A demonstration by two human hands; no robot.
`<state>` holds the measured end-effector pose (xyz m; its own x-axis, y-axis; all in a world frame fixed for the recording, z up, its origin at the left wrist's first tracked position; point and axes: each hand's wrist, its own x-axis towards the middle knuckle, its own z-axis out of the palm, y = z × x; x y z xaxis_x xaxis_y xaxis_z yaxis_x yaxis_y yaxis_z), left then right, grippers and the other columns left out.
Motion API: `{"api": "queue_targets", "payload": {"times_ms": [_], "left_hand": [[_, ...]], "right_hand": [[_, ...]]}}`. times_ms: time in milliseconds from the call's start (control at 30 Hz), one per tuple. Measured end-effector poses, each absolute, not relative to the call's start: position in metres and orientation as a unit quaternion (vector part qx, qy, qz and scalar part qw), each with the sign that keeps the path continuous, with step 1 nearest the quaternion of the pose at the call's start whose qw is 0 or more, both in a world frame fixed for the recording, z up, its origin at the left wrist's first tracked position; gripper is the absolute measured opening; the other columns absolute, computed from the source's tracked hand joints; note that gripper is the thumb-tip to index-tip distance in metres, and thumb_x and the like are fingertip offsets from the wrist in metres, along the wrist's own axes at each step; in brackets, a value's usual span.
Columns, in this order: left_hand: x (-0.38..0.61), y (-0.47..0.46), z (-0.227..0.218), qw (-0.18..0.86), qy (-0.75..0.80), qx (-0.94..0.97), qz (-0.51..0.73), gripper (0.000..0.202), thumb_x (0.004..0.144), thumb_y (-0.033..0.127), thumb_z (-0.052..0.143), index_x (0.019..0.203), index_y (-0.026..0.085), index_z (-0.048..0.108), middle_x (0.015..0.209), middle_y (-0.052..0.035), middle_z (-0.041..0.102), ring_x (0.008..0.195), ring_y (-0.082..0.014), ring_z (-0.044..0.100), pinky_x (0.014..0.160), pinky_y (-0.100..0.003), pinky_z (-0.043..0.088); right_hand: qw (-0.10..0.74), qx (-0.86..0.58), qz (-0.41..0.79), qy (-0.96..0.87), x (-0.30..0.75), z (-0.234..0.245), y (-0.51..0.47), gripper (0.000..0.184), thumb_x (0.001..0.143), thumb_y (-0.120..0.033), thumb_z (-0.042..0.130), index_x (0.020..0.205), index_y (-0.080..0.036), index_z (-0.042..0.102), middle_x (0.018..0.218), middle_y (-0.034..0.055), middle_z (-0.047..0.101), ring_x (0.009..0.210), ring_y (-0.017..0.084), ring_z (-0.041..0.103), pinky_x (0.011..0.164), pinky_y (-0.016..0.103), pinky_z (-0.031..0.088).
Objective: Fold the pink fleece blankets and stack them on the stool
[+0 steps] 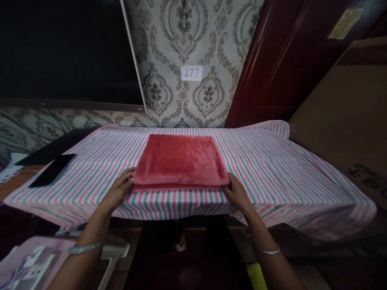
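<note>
A red plush cloth (pixel 181 159), folded into a flat rectangle, lies on the striped tablecloth (pixel 256 161). Along its near side a lower layer shows below the top one. My left hand (pixel 119 187) is closed at the near left corner, its fingers against the edge. At the near right corner my right hand (pixel 236 191) pinches the cloth, with some fingertips hidden under it.
On the table's left side lies a dark phone (pixel 54 171), with a black flat panel (pixel 57 145) behind it. A large screen (pixel 66 52) stands at the back left. A cardboard box (pixel 344 117) borders the right side. A pink stool (pixel 39 245) is at lower left.
</note>
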<state>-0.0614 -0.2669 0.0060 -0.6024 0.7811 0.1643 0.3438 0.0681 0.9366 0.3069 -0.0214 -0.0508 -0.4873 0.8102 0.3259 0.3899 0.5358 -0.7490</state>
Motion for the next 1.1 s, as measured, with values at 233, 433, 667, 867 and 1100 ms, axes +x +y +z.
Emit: {"api": "queue_targets", "payload": {"times_ms": [233, 433, 667, 867, 1100], "left_hand": [[-0.061, -0.272, 0.002, 0.205, 0.708, 0.427, 0.524, 0.044, 0.071, 0.064, 0.068, 0.087, 0.023, 0.072, 0.127, -0.0066, 0.064, 0.12, -0.0286, 0.054, 0.114, -0.04, 0.036], [-0.059, -0.266, 0.002, 0.277, 0.654, 0.36, 0.605, 0.052, 0.066, 0.065, 0.071, 0.09, 0.019, 0.073, 0.123, -0.0116, 0.067, 0.116, -0.0314, 0.059, 0.11, -0.043, 0.042], [-0.05, -0.255, -0.005, 0.111, 0.765, 0.334, 0.54, 0.068, 0.058, 0.086, 0.062, 0.066, 0.019, 0.064, 0.117, -0.0125, 0.064, 0.116, -0.0311, 0.057, 0.109, -0.043, 0.041], [-0.06, -0.263, 0.0, 0.101, 0.778, 0.368, 0.499, 0.065, 0.068, 0.082, 0.056, 0.084, 0.02, 0.066, 0.108, -0.0102, 0.069, 0.107, -0.0292, 0.063, 0.098, -0.04, 0.05], [-0.032, -0.212, 0.042, -0.144, 0.769, 0.539, 0.313, 0.061, 0.095, 0.053, 0.035, 0.136, 0.013, 0.054, 0.148, -0.0173, 0.051, 0.142, -0.0293, 0.041, 0.119, -0.049, 0.03]], "right_hand": [[0.373, -0.327, 0.405, -0.768, 0.31, -0.047, -0.021, 0.038, 0.07, -0.034, 0.053, 0.105, -0.02, 0.062, 0.1, 0.0054, 0.07, 0.094, 0.024, 0.063, 0.088, 0.036, 0.048], [0.378, -0.312, 0.532, -0.69, 0.31, -0.033, -0.029, 0.044, 0.079, -0.055, 0.062, 0.106, -0.021, 0.063, 0.1, 0.0053, 0.068, 0.092, 0.022, 0.061, 0.082, 0.032, 0.049], [0.417, -0.397, 0.364, -0.733, 0.297, -0.045, -0.024, 0.036, 0.077, -0.057, 0.054, 0.074, -0.021, 0.053, 0.061, -0.0045, 0.044, 0.058, 0.014, 0.043, 0.057, 0.027, 0.036], [0.427, -0.399, 0.301, -0.754, 0.304, -0.048, -0.02, 0.04, 0.083, -0.056, 0.049, 0.091, -0.019, 0.061, 0.079, 0.0046, 0.062, 0.072, 0.02, 0.056, 0.067, 0.032, 0.047], [0.402, -0.353, 0.056, -0.843, 0.257, -0.006, -0.017, 0.057, 0.099, -0.048, 0.035, 0.145, -0.018, 0.047, 0.152, 0.017, 0.043, 0.144, 0.031, 0.032, 0.113, 0.054, 0.031]]}}
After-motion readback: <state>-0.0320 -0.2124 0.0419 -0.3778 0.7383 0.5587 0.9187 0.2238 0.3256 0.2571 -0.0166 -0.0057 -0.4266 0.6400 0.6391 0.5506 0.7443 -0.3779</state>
